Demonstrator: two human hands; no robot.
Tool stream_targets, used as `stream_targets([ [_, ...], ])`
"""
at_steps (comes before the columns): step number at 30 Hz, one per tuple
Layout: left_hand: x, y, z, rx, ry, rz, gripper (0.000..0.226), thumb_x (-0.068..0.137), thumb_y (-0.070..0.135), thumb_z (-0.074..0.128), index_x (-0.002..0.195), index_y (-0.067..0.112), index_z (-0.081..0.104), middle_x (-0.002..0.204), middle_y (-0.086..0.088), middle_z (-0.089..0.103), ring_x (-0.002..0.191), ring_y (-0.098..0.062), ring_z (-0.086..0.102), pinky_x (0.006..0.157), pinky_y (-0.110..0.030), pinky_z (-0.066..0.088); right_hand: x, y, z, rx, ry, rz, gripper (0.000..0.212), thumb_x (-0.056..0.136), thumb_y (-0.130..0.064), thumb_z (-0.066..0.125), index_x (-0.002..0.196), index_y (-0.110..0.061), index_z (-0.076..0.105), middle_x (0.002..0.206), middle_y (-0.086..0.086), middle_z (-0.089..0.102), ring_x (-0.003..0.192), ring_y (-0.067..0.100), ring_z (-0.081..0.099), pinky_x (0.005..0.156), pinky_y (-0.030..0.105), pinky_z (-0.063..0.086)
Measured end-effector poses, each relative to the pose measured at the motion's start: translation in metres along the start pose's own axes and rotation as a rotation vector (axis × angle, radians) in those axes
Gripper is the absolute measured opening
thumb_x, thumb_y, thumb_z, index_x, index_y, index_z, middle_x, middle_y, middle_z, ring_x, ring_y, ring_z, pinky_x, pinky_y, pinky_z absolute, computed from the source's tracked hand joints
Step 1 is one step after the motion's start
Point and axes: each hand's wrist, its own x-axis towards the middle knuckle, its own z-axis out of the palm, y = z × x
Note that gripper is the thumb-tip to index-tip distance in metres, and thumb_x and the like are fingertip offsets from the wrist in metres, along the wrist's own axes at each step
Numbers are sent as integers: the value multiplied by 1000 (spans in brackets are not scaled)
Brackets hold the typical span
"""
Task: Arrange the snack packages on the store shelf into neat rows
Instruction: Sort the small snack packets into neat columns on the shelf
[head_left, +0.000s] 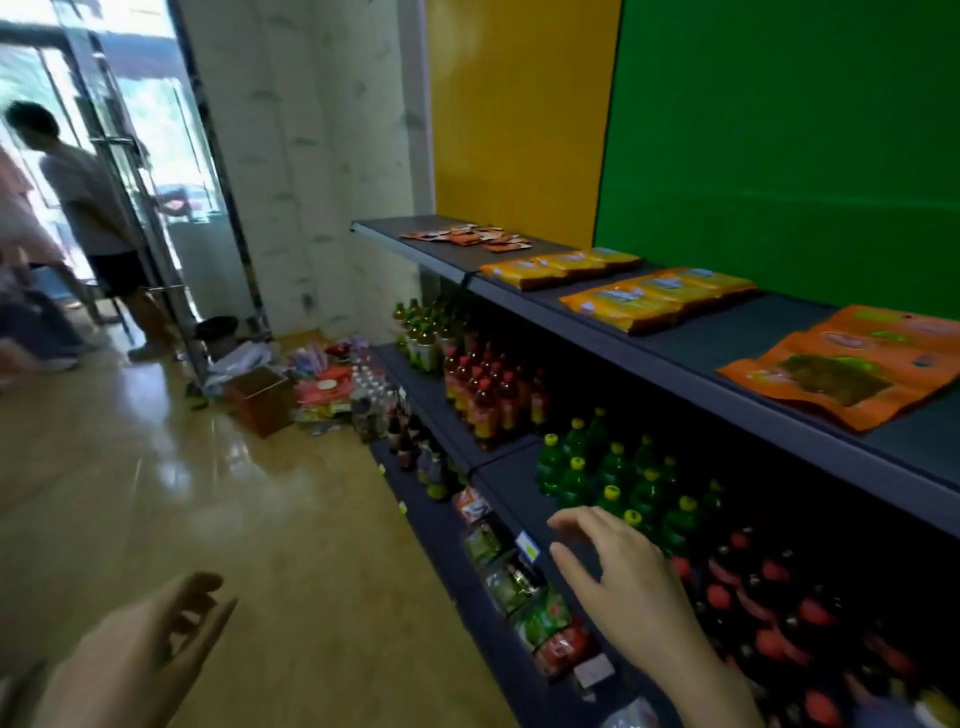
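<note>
– facing what sort of room?
– a shop aisle. a glossy tan floor runs to a glass door at the far left, where a person stands. the shelf unit is dark blue-grey, backed by a yellow panel and a green panel.
– and up top?
– the top shelf carries the snacks. at its far end lies 1 loose scatter of small orange sachets, too small to count. next comes a far row of 3 overlapping yellow packs, then a near row of about 4, both lying flat and running back toward the green panel. closest, apart from them, 1 big orange pouch lies flat and skewed.
– below that?
– the middle shelf holds red-capped bottles, then roughly 12 green bottles with yellow caps, then dark bottles with red caps, blurred past counting. a lower ledge has a line of small snack bags. on the floor by the pale wall sit 1 brown box and a heap of goods.
– any writing?
– none i can read; every label is blurred.
– the hands?
– both hold nothing. the left hand hangs over the floor, fingers loosely curled. the right hand hovers at the middle shelf's edge, fingers spread wide, beside the green bottles.
</note>
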Motion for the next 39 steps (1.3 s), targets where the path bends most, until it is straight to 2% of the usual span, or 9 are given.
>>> stream_targets([
  [5, 47, -37, -12, 13, 144, 9, 21, 76, 21, 72, 81, 35, 57, 66, 8, 65, 61, -17, 63, 57, -34, 53, 44, -5, 31, -16, -12, 54, 21, 92, -37, 49, 112, -33, 54, 99, -23, 53, 93, -2, 53, 76, 16, 45],
  [8, 66, -38, 4, 39, 55, 12, 10, 80, 29, 67, 89, 29, 63, 70, 15, 63, 64, -10, 59, 53, -24, 44, 66, -3, 57, -40, -67, 74, 16, 91, -37, 49, 107, -35, 53, 95, -23, 53, 89, -1, 54, 74, 18, 47],
  [13, 118, -61, 41, 57, -291, -34, 21, 88, 39, 54, 107, 31, 56, 92, 16, 65, 87, -2, 61, 74, -20, 50, 117, 1, 106, -40, -178, 114, 9, 91, -35, 49, 100, -38, 50, 93, -25, 52, 91, -1, 54, 78, 26, 50],
  [18, 204, -90, 60, 88, -285, -90, 27, 90, 40, 51, 113, 28, 56, 96, 14, 64, 90, -6, 61, 80, -26, 51, 219, -5, 143, -44, -132, 95, 11, 91, -32, 51, 102, -34, 53, 94, -22, 54, 89, 1, 55, 76, 27, 50],
  [22, 280, -112, 49, 74, -205, -116, 22, 87, 42, 54, 106, 33, 56, 90, 15, 65, 84, -4, 61, 70, -23, 49, 315, -25, 170, 9, -50, 27, 16, 90, -28, 54, 106, -28, 58, 97, -16, 57, 90, 7, 57, 75, 31, 51],
  [26, 332, -144, 42, 99, -105, -181, 20, 84, 33, 60, 102, 27, 61, 79, 15, 64, 74, -7, 60, 60, -22, 46, 393, -52, 214, 36, -106, -48, 20, 93, -25, 49, 112, -24, 57, 106, -12, 56, 99, 9, 53, 79, 31, 48],
  [33, 389, -227, 77, 53, -345, -467, 29, 82, 11, 66, 110, 2, 64, 96, -13, 67, 84, -24, 62, 69, 0, 41, 476, -79, 295, 28, -314, -88, 20, 94, -31, 47, 112, -29, 55, 105, -15, 57, 100, 4, 54, 83, 28, 50],
  [36, 449, -245, 90, 45, -354, -486, 19, 81, 18, 67, 99, 16, 62, 89, -4, 71, 79, -17, 66, 61, -9, 44, 511, -89, 327, 36, -317, -61, 18, 93, -31, 48, 110, -31, 56, 103, -17, 56, 97, 1, 54, 81, 25, 50],
  [39, 521, -260, 93, 47, -277, -404, 14, 82, 22, 67, 92, 24, 58, 87, 0, 71, 82, -18, 67, 67, -23, 45, 554, -103, 352, 29, -291, -8, 18, 94, -29, 48, 110, -29, 56, 100, -17, 55, 98, 3, 54, 80, 24, 50],
])
